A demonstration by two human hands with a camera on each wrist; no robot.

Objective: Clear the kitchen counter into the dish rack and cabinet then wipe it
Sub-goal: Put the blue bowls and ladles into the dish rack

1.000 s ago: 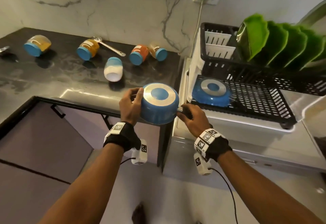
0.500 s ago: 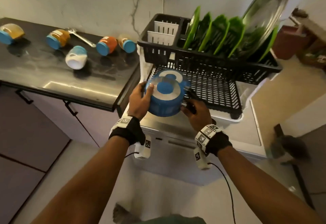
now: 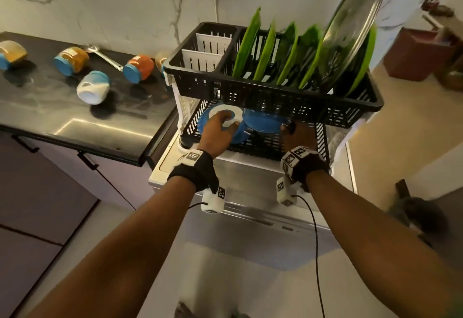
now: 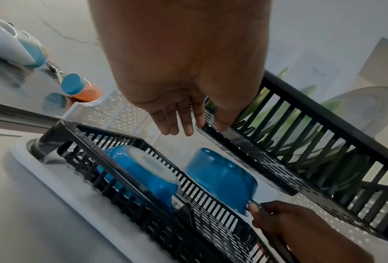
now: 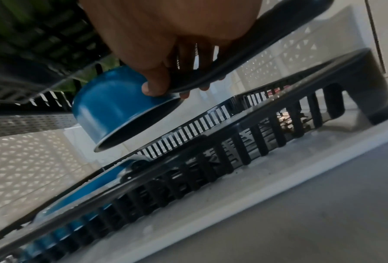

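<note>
A blue saucepan (image 3: 263, 121) (image 4: 220, 176) (image 5: 112, 106) hangs tilted, mouth down, just above the lower tier (image 3: 265, 146) of the black dish rack, under its upper tier (image 3: 275, 102). My right hand (image 3: 295, 132) (image 5: 166, 76) grips its black handle. To its left a second blue pan (image 3: 238, 133) (image 4: 141, 169) lies upside down on the lower tier, silver base up. My left hand (image 3: 223, 127) (image 4: 177, 124) hovers over that pan with fingers straight, holding nothing.
Green plates (image 3: 265, 49) and a steel plate (image 3: 350, 24) stand in the upper tier beside a white cutlery holder (image 3: 208, 52). On the dark counter (image 3: 75, 122) lie blue-lidded jars (image 3: 72, 62) (image 3: 139, 68), a white-and-blue cup (image 3: 92, 87) and a spoon (image 3: 105, 54).
The saucepan moved from in front of the counter edge into the rack's lower tier. My left hand has let go of its side; my right hand still grips the handle.
</note>
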